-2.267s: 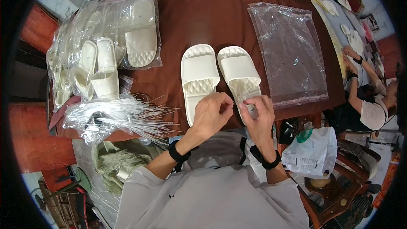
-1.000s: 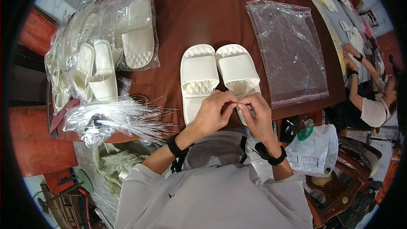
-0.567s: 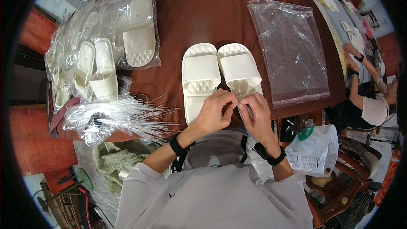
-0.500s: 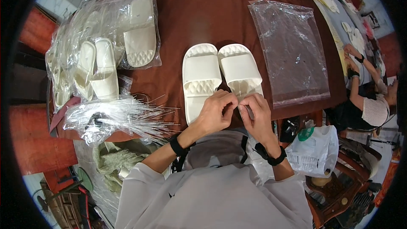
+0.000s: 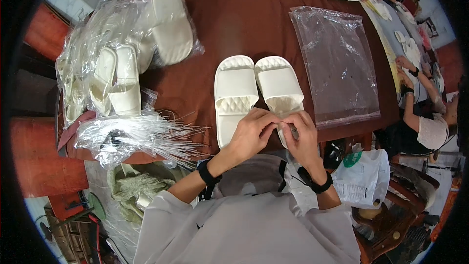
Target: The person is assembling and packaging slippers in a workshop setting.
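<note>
Left hand (image 5: 246, 134) and right hand (image 5: 307, 142) meet over the heel ends of two white slippers (image 5: 236, 84), each with thumb and forefinger pinched together; anything held between the fingertips is too small to tell. The slippers lie side by side, soles down, on a brown cloth (image 5: 234, 24), toes pointing away from the wearer of the camera, the right one's heel partly hidden by the fingers. Right of the slippers, a clear bag (image 5: 339, 73) lies flat. To their left sits a pile of bagged slippers (image 5: 115, 49), and at their lower left a bundle of thin white strands (image 5: 166, 137) fans loose ends toward them. Well to the slippers' right, beyond the clear bag, a co-worker (image 5: 430, 132) in a pale top stretches out both arms.
</note>
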Action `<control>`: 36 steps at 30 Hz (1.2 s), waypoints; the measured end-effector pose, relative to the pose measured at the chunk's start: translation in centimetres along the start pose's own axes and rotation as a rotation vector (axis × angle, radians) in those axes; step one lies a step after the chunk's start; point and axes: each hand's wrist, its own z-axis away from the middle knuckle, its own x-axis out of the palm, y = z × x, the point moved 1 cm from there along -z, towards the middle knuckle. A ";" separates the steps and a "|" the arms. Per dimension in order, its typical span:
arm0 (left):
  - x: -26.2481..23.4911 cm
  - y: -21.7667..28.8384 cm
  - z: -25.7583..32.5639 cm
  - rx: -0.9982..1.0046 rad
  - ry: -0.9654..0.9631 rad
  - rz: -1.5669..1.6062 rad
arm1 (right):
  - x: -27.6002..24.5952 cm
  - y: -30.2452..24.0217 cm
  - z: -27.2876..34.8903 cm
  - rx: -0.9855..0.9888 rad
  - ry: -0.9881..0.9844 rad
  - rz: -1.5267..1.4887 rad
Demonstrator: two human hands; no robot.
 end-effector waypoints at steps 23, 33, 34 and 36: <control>-8.5 -4.8 -0.6 -0.235 0.083 -0.183 | 5.2 -2.1 -4.4 -0.033 0.186 0.318; -7.2 0.4 1.6 -0.184 0.173 0.077 | 1.2 -3.8 -3.8 0.066 0.328 0.129; -7.6 1.5 1.7 -0.235 0.132 0.263 | -0.3 -3.9 -3.7 0.065 0.342 0.140; -8.3 3.0 1.9 -0.216 0.084 0.309 | -4.2 -3.4 -3.3 0.001 0.384 0.060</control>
